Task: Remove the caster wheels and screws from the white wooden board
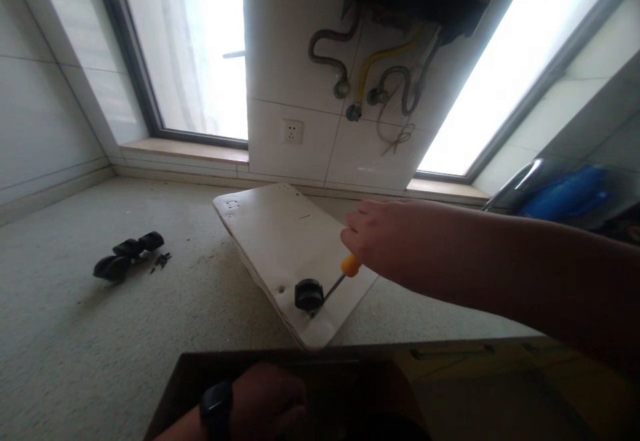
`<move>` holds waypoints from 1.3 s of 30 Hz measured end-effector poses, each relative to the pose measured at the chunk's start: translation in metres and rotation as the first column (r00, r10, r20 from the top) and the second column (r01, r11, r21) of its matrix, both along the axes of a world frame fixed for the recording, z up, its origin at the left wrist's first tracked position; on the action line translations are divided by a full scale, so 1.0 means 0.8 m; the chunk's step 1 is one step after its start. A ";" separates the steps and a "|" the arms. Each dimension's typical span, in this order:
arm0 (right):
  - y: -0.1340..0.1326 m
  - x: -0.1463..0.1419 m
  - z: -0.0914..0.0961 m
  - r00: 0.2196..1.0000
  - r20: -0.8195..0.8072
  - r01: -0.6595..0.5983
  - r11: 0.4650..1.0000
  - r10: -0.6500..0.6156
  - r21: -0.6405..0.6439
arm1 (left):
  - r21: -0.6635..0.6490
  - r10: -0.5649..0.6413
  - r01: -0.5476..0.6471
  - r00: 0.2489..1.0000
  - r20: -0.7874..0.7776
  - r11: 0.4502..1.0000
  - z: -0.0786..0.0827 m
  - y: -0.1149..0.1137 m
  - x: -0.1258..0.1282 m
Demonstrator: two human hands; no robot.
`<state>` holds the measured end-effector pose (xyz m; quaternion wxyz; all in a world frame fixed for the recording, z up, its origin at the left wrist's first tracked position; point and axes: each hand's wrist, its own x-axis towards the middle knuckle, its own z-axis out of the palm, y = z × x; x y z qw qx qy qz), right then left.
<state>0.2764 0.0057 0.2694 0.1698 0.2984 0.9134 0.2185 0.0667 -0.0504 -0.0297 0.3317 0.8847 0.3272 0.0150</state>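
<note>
A pale, speckled, stone-like table (190, 321) runs beneath a white tiled wall (290, 174). On it, near the front edge, lies a flat off-white board (275, 241) with rounded corners, set at a slant. The right hand (375, 231) is above the board's right side, its fingers closed around the yellow-orange handle of a metal-shafted screwdriver (350, 266). The left hand (270, 398) is low, in front of the table edge, fingers curled; whether it grips anything cannot be told in the shadow. Three loose black casters (127, 248) lie grouped on the table, left of the board. One black caster wheel (309, 294) stands on the board's near corner, the screwdriver's tip at its base. Small dark screws (161, 262) lie scattered just beside the loose group.
</note>
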 end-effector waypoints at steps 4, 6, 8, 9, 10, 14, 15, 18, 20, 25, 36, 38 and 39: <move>-0.002 -0.007 0.004 0.999 0.043 -0.030 0.999 0.029 0.020 | 0.011 -0.011 0.011 1.000 -0.003 1.000 -0.006 0.000 -0.001; -0.003 -0.011 0.003 0.998 0.056 -0.014 0.999 0.012 0.040 | 0.019 -0.012 0.012 1.000 0.003 1.000 -0.008 0.001 -0.001; -0.004 -0.013 -0.001 0.998 0.059 0.019 0.998 -0.022 0.053 | 0.025 -0.016 0.016 1.000 0.014 1.000 -0.009 0.000 -0.001; -0.005 -0.012 -0.003 0.997 0.066 0.032 0.998 -0.035 0.053 | 0.025 -0.015 0.015 1.000 0.015 1.000 -0.008 0.000 -0.001; -0.005 -0.010 -0.005 0.996 0.076 0.038 0.998 -0.043 0.057 | 0.023 -0.015 0.015 1.000 0.009 1.000 -0.008 0.000 -0.001; -0.004 -0.002 -0.011 0.993 0.120 -0.001 0.993 -0.013 0.116 | 0.012 -0.022 0.022 1.000 -0.016 1.000 -0.006 -0.001 0.000; -0.004 -0.001 -0.010 0.992 0.122 -0.013 0.991 -0.003 0.130 | 0.013 -0.021 0.021 1.000 -0.015 1.000 -0.006 -0.001 0.000; -0.007 -0.004 -0.003 0.993 0.120 -0.027 0.993 0.013 0.116 | 0.021 -0.009 0.009 1.000 -0.017 1.000 -0.005 0.000 0.000; -0.010 -0.008 0.003 0.994 0.111 -0.002 0.995 -0.008 0.096 | 0.020 -0.005 0.006 1.000 -0.017 1.000 -0.004 0.000 0.000; -0.010 -0.008 0.005 0.998 0.037 0.046 0.996 -0.048 0.070 | -0.007 0.003 -0.003 1.000 -0.017 1.000 -0.002 -0.001 0.000; 0.031 0.027 0.023 0.959 -0.279 -0.060 0.918 -0.056 -0.392 | 0.006 -0.004 0.004 1.000 -0.008 1.000 -0.006 0.000 0.000; 0.031 0.025 0.026 0.939 -0.325 -0.049 0.895 -0.109 -0.444 | -0.005 0.001 -0.001 1.000 -0.013 1.000 -0.005 0.000 -0.001; 0.030 0.024 0.027 0.929 -0.347 -0.046 0.889 -0.130 -0.455 | -0.010 0.005 -0.005 1.000 -0.012 1.000 -0.005 0.000 -0.001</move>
